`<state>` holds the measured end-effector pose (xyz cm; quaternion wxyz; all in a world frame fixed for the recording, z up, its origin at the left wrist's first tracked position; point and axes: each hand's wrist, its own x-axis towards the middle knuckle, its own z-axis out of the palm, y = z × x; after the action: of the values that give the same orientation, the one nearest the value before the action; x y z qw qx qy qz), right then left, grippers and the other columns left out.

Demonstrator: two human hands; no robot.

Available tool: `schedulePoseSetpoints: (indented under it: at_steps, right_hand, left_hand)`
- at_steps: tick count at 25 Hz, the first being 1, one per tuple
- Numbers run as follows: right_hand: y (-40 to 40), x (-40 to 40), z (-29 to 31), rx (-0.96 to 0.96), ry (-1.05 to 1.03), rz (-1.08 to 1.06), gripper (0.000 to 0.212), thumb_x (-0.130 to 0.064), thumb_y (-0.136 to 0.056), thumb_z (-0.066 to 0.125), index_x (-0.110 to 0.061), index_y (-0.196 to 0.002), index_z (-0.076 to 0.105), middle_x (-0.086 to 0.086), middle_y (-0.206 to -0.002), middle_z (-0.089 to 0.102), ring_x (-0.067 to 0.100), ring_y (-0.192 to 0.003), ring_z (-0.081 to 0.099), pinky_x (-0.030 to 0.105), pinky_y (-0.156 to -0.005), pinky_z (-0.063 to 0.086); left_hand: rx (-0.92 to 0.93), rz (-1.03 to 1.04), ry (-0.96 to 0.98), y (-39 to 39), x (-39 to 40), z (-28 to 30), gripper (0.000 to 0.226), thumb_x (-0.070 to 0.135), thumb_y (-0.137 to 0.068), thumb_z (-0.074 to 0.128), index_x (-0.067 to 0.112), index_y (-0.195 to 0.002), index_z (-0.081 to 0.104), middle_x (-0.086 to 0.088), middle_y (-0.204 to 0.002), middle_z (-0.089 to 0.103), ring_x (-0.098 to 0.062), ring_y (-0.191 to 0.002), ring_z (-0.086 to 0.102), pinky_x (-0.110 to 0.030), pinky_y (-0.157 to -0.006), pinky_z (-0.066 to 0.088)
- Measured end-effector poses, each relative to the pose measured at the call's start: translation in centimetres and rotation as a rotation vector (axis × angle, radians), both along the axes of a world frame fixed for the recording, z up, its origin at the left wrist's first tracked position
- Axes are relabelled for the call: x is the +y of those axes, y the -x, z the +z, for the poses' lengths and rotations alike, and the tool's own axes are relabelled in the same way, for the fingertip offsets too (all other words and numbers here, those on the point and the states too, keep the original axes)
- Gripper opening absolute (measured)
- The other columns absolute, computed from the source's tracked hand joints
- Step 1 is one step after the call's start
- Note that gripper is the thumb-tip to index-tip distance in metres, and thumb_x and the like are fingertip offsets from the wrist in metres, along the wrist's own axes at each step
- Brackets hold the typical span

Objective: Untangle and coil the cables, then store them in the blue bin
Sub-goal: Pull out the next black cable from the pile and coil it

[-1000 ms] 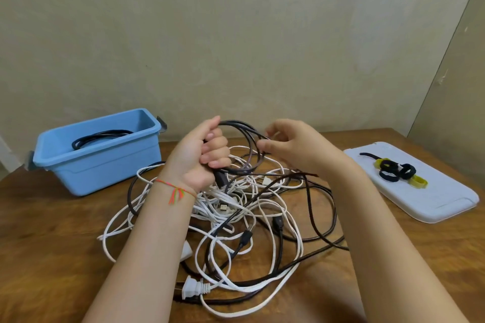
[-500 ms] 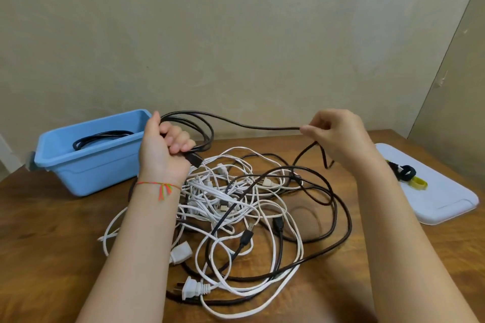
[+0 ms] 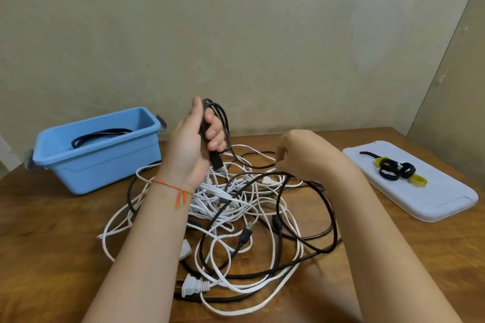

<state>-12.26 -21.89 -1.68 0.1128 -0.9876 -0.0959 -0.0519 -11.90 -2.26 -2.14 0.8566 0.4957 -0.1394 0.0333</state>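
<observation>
Wooden worktop (image 3: 47, 244) set against a plain beige wall carries everything in the head view. Raised above the tangle, the left hand (image 3: 193, 144) has its fingers curled round a few gathered loops of black cable (image 3: 221, 118), its plug end hanging just below the palm. To its right and lower, the right hand (image 3: 301, 155) is bent down into the heap; its fingertips seem to pinch the same cable's running length, though they are turned away and I cannot be sure. Below both hands lies the tangle of white and black cables (image 3: 236, 217). The blue bin (image 3: 105, 160), left of the left hand, already holds one black coil.

To do this well, draw slack gently, follow the strand past each white crossing rather than tugging, and lay each new loop the same size into the left hand.
</observation>
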Motion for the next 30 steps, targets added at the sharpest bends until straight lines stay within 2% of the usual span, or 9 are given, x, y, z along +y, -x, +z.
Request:
schedulePoseSetpoints:
  at_steps: [6,10,13,16,21,23,25,27,30]
  right_hand:
    - [1.8,1.5,1.6,-0.080,-0.147,0.281,0.013,-0.022,-0.094,0.062,-0.025,-0.102,0.072,-0.005,-0.092,0.068,0.019,-0.090,0.060,0.035,-0.086,0.043]
    - [2.2,1.0,2.2,-0.105,-0.304,0.275,0.013,-0.029,-0.093,0.063,-0.020,-0.085,0.065,-0.009,-0.072,0.059,0.007,-0.065,0.049,0.028,-0.067,0.036]
    - [2.0,-0.2,2.1,0.028,-0.116,0.187,0.019,-0.036,-0.084,0.070,-0.027,-0.079,0.055,-0.008,-0.076,0.053,0.008,-0.067,0.044,0.030,-0.069,0.033]
    - [1.4,-1.4,1.4,0.202,0.016,0.052,0.011,-0.030,-0.085,0.069,-0.033,-0.087,0.059,-0.004,-0.098,0.056,0.016,-0.088,0.047,0.037,-0.079,0.043]
    - [-0.2,-3.7,0.8,-0.133,0.170,-0.371,0.035,-0.004,-0.088,0.052,-0.026,-0.111,0.068,0.009,-0.121,0.048,0.031,-0.119,0.041,0.045,-0.099,0.034]
    - [-0.6,-3.3,0.8,-0.299,0.096,-0.277,0.034,-0.004,-0.089,0.054,-0.023,-0.112,0.068,0.008,-0.125,0.051,0.030,-0.122,0.044,0.042,-0.100,0.034]
    - [-0.1,-1.2,0.9,-0.337,-0.199,-0.047,0.026,-0.011,-0.095,0.056,-0.020,-0.116,0.069,0.003,-0.124,0.059,0.023,-0.118,0.054,0.035,-0.099,0.039]
    - [0.9,1.6,1.1,-0.145,-0.491,0.159,0.027,-0.021,-0.098,0.056,-0.020,-0.124,0.064,-0.002,-0.116,0.066,0.013,-0.105,0.061,0.028,-0.092,0.048]
    - [1.0,2.9,0.5,0.079,-0.550,0.199,0.027,-0.024,-0.095,0.057,-0.023,-0.122,0.058,-0.004,-0.101,0.068,0.010,-0.084,0.064,0.025,-0.072,0.051]
  left_hand:
    - [-0.212,0.252,-0.906,1.2,-2.4,-0.8,0.033,0.040,-0.104,0.045,0.014,-0.096,0.062,0.000,-0.086,0.067,-0.013,-0.086,0.065,-0.030,-0.083,0.053]
    - [-0.337,0.400,-1.285,1.3,-2.9,-0.8,0.035,0.043,-0.104,0.040,0.013,-0.091,0.053,-0.001,-0.072,0.061,-0.025,-0.072,0.060,-0.041,-0.065,0.047]
    - [-0.352,0.451,-1.542,1.6,-2.7,-0.8,0.037,0.052,-0.101,0.041,0.020,-0.082,0.044,0.003,-0.072,0.054,-0.024,-0.073,0.056,-0.037,-0.058,0.037]
    - [-0.293,0.331,-1.585,1.7,-2.1,-0.8,0.050,0.067,-0.085,0.059,0.018,-0.083,0.053,0.004,-0.076,0.059,-0.018,-0.073,0.058,-0.036,-0.062,0.043]
    - [-0.170,0.347,-1.533,1.5,-0.5,0.2,0.049,0.051,-0.098,0.051,0.015,-0.065,0.045,-0.003,-0.063,0.050,-0.021,-0.059,0.049,-0.033,-0.056,0.033]
    - [-0.129,0.335,-1.545,1.3,-0.3,0.3,0.051,0.049,-0.099,0.050,0.015,-0.062,0.043,-0.002,-0.061,0.046,-0.019,-0.057,0.045,-0.032,-0.054,0.030]
    - [-0.151,0.356,-1.526,1.3,-1.0,-0.1,0.052,0.045,-0.098,0.051,0.014,-0.058,0.041,-0.004,-0.057,0.043,-0.021,-0.056,0.042,-0.033,-0.053,0.027]
    - [-0.156,0.398,-1.428,1.1,-1.7,-0.4,0.051,0.038,-0.097,0.054,0.014,-0.055,0.040,-0.005,-0.055,0.040,-0.024,-0.056,0.038,-0.035,-0.052,0.023]
    - [-0.044,0.485,-1.039,0.0,-0.7,-0.6,0.048,0.041,-0.092,0.059,0.017,-0.054,0.042,-0.005,-0.054,0.038,-0.022,-0.055,0.035,-0.034,-0.054,0.025]
